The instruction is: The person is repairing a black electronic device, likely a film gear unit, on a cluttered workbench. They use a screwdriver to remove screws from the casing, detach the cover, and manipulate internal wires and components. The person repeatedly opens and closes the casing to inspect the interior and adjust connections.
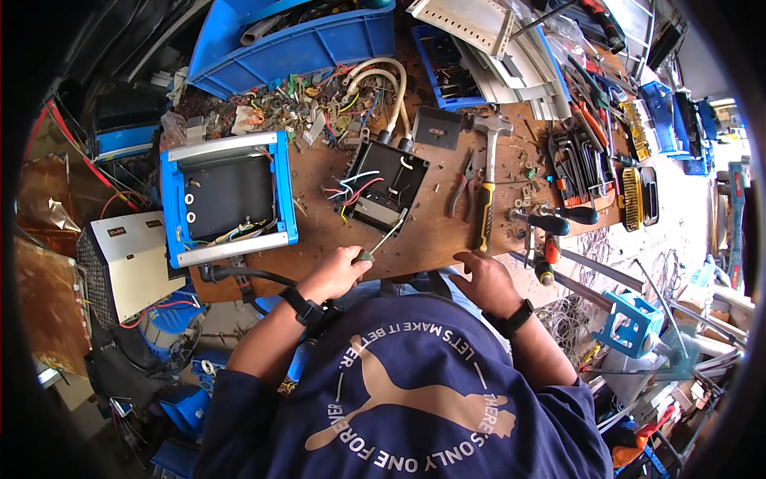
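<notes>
My left hand is closed around the dark handle of a screwdriver. Its thin shaft slants up to the lower right corner of an open black box. Loose red, white, blue and yellow wires stick out of that box's left side, and two thick cream cables rise from its top. At the table's front edge, my right hand is empty, thumb and fingers apart. Just beyond it lies a hammer with a yellow and black handle, beside red-handled pliers.
A blue-framed case stands on the left of the wooden table. Behind are scrap parts and a large blue bin. Clamps, hex keys and metal sheets crowd the right side.
</notes>
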The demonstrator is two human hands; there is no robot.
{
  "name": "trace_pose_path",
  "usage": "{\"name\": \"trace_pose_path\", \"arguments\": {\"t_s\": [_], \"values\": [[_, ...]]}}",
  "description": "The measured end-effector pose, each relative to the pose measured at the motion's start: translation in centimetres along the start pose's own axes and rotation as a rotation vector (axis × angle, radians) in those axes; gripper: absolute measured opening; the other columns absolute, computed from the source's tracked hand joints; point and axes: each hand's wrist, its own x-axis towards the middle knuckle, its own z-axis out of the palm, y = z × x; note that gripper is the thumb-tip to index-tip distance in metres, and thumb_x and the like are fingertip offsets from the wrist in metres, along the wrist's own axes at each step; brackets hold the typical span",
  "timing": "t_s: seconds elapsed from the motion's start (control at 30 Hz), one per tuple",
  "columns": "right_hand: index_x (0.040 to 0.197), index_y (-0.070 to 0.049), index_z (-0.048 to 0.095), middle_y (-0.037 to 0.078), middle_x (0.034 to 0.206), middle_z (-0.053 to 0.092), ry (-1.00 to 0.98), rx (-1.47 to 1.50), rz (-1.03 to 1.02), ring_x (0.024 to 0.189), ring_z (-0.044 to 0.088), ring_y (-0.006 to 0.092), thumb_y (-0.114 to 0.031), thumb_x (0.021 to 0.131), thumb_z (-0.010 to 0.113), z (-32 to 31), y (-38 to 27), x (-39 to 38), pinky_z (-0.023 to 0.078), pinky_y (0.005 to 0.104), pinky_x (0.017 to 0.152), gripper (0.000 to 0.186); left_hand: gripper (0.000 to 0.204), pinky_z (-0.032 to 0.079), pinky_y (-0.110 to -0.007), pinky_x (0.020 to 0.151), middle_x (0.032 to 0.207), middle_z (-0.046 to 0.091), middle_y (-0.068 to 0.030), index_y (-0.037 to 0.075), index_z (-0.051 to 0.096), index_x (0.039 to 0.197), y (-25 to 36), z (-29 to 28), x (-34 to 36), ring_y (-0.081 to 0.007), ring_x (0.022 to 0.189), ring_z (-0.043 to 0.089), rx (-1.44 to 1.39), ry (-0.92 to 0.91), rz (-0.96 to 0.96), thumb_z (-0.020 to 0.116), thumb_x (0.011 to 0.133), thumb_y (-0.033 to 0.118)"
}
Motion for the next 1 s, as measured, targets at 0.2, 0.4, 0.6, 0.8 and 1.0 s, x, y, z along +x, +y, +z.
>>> {"name": "trace_pose_path", "arguments": {"t_s": [0.2, 0.4, 0.6, 0.8, 1.0], "values": [[0.109, -0.006, 0.066, 0.016, 0.094, 0.064, -0.010, -0.005, -0.003, 0.085, 0.066, 0.0353, -0.025, 0.081, 0.071, 0.4, -0.1, -0.2, 0.054, 0.0426, 0.075, 0.034, 0.022, 0.048, -0.036, 0.056, 0.068, 0.063, -0.0091, -0.001, 0.060, 0.092, -0.3, -0.1, -0.1, -0.0184, 0.058, 0.061, -0.032, -0.021, 0.010, 0.059, 0.094, 0.021], [0.109, -0.005, 0.066, 0.016, 0.094, 0.064, -0.017, -0.011, 0.001, 0.085, 0.065, 0.0353, -0.025, 0.081, 0.071, 0.2, -0.5, 0.0, 0.054, 0.0426, 0.074, 0.034, 0.022, 0.048, -0.036, 0.056, 0.068, 0.063, -0.0090, -0.001, 0.060, 0.092, 0.2, -0.1, -0.3, -0.0182, 0.058, 0.061, -0.021, -0.028, -0.029, 0.059, 0.095, 0.021], [0.109, -0.005, 0.066, 0.015, 0.093, 0.064, -0.015, 0.005, -0.005, 0.084, 0.066, 0.0345, -0.024, 0.081, 0.071, 0.3, -0.3, 0.3, 0.053, 0.0425, 0.074, 0.034, 0.022, 0.049, -0.036, 0.057, 0.069, 0.064, -0.0103, -0.001, 0.059, 0.094, -0.9, 0.2, 0.3, -0.0189, 0.059, 0.062, -0.077, -0.030, -0.009, 0.058, 0.095, 0.021], [0.110, -0.005, 0.066, 0.015, 0.093, 0.065, -0.031, 0.003, -0.005, 0.085, 0.066, 0.0342, -0.024, 0.080, 0.071, 0.7, 0.1, 0.7, 0.053, 0.0426, 0.074, 0.035, 0.024, 0.048, -0.038, 0.059, 0.069, 0.063, -0.0115, -0.001, 0.058, 0.095, -2.0, 0.7, 0.8, -0.0207, 0.061, 0.062, -0.037, 0.013, 0.048, 0.060, 0.094, 0.022], [0.109, -0.003, 0.066, 0.014, 0.092, 0.066, -0.031, -0.011, -0.039, 0.083, 0.066, 0.0326, -0.024, 0.080, 0.072, 1.1, 0.2, 1.2, 0.053, 0.0419, 0.073, 0.036, 0.024, 0.047, -0.039, 0.060, 0.069, 0.062, -0.0113, -0.001, 0.058, 0.096, -3.3, 1.2, 1.3, -0.0208, 0.063, 0.062, -0.038, 0.020, 0.081, 0.060, 0.093, 0.023]]}}
